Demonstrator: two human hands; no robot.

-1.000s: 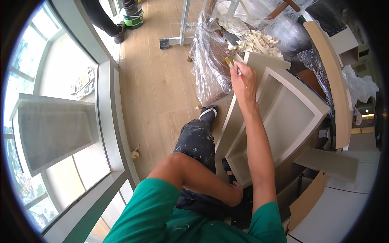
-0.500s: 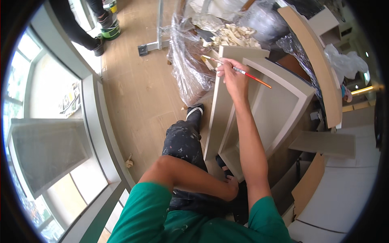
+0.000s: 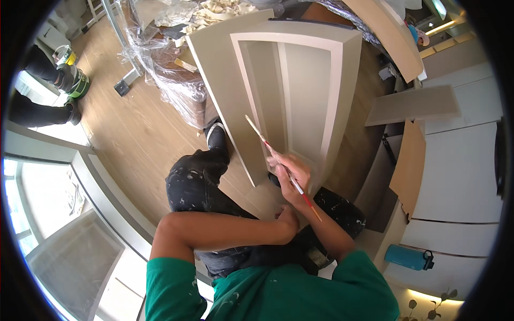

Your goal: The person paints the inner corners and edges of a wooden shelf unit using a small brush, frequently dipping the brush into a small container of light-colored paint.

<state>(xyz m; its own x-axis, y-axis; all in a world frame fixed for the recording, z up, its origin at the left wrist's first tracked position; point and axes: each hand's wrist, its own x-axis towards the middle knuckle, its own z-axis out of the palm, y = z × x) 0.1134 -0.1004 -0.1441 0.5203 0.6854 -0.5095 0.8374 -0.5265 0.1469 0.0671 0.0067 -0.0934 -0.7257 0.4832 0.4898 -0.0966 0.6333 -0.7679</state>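
My right hand grips a thin paintbrush around the middle of its handle, the pale tip pointing up and away. Beyond that tip stands a beige furniture piece with a raised frame around recessed panels; the brush appears apart from it. A flat beige side of the piece faces left. My left forearm crosses over my paint-spotted dark trousers, and my left hand is curled beside my right forearm. Whatever its fingers may hold is hidden.
Plastic sheeting and crumpled masking paper lie beyond the piece. A person's dark-clad legs stand by green paint buckets at far left. To the right are cardboard, white cabinets and a teal bottle.
My right hand has drawn back toward me with the brush, away from the far end of the furniture piece. The view has turned right, bringing the teal bottle into sight.
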